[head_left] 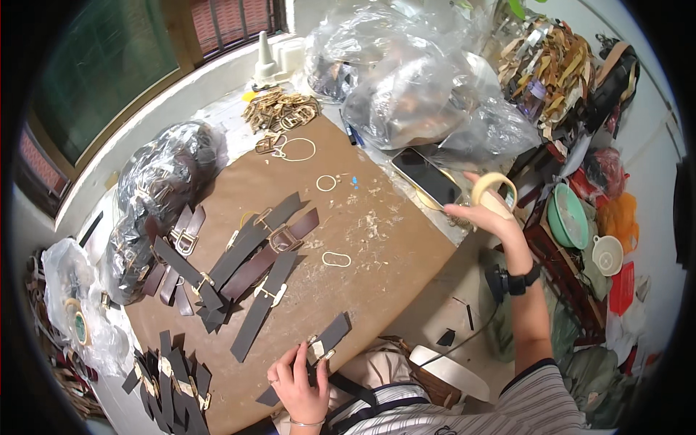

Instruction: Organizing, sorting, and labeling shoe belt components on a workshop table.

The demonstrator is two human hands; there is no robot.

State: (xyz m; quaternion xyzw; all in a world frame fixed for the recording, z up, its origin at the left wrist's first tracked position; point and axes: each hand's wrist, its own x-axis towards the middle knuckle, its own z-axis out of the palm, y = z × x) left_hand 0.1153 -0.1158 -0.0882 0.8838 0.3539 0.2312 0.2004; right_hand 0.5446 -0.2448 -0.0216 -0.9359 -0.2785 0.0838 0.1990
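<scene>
From the head camera I see my left hand (pixel 301 388) low at the near edge of the brown table (pixel 406 254), fingers curled and pinching a dark leather strap (pixel 319 349) with a metal buckle at its middle. The strap lies slanted on the table, its far end pointing up and to the right.

My right hand (pixel 487 210) is raised off the table's right edge, fingers closed around a roll of tape (pixel 494 190) held upright. A black watch (pixel 523 280) sits on that wrist. Just beside the roll, a phone (pixel 428 176) lies flat on the table.

In the middle of the table a pile of buckled straps (pixel 246 264) fans out. A stack of short strap pieces (pixel 170 384) lies at the lower left. Clear plastic bags (pixel 406 80) crowd the far side, and loose rubber bands (pixel 336 259) are scattered between.
</scene>
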